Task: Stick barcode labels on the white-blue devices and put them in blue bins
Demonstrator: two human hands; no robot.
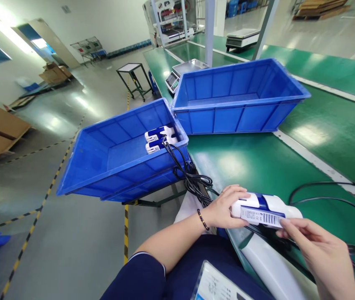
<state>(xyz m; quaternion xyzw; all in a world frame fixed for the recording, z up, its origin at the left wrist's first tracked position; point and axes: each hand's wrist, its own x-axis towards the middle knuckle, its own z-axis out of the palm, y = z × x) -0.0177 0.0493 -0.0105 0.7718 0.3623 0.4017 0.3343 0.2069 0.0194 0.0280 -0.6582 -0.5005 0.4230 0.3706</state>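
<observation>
Left arm stretched forward, left hand (224, 207) clamped on a white-and-blue plastic device (277, 204) at the edge of the green desk (243, 160), right hand (324, 248) pinching its white printed label (260, 217), black cable (321, 183) looped alongside, rectangular blue plastic bins (227, 120) beyond.

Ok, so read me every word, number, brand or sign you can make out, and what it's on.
Nothing reads for certain.
Label along the white-and-blue device: possibly "CE"; the remaining print and square code are too small.
Badge at the bottom: printed, too blurred to read.
Nearer scale: panel markings too small to read.
</observation>
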